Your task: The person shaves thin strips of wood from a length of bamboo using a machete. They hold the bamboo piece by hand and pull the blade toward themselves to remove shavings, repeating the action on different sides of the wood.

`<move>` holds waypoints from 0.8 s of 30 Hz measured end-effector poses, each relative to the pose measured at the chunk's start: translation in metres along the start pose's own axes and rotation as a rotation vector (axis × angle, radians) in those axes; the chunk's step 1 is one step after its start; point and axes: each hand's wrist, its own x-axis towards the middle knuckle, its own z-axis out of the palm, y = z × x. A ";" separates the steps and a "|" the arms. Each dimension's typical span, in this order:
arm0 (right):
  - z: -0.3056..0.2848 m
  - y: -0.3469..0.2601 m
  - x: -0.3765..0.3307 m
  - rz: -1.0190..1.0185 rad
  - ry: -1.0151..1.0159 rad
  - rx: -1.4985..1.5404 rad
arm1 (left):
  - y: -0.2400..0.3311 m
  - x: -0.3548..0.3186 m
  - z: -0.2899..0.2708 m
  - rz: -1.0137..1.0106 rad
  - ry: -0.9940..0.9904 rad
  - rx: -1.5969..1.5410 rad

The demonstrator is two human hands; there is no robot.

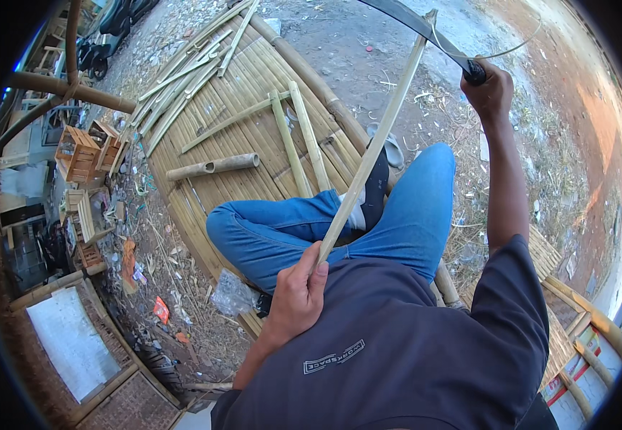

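My left hand [298, 299] is closed around the near end of a long bamboo strip [374, 154], close to my belly. The strip slants away, up and to the right, over my lap. My right hand [491, 92] grips the black handle of a machete [412, 20] with a dark, curved blade. The blade crosses the strip close to its far end, where it appears to touch it. A thin curved sliver [515, 51] arcs from near the blade over my right hand.
I sit on a bamboo slat platform [214, 115]. Ahead lie a pile of bamboo strips [182, 86], several loose strips and a cut bamboo tube [212, 167]. Wooden crates [79, 154] stand at the left. A clear plastic bag [233, 292] sits by my left hand; sandals [393, 152] rest beyond the platform.
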 end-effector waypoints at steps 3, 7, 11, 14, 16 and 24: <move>0.007 0.002 -0.003 -0.043 0.038 -0.080 | 0.001 0.007 0.011 0.031 0.046 -0.032; 0.013 -0.006 -0.024 -0.083 0.023 -0.071 | -0.010 0.009 0.011 0.042 0.096 -0.043; 0.009 -0.016 -0.054 -0.252 -0.053 -0.043 | -0.015 0.008 0.005 0.011 0.100 -0.020; 0.014 -0.015 -0.046 -0.153 -0.005 -0.095 | -0.026 -0.002 0.006 -0.009 0.035 -0.002; 0.019 -0.011 -0.037 -0.058 0.051 -0.079 | -0.020 0.000 0.012 0.033 0.021 -0.031; 0.015 -0.027 -0.017 -0.029 0.077 -0.133 | -0.015 0.015 0.010 -0.038 0.043 -0.068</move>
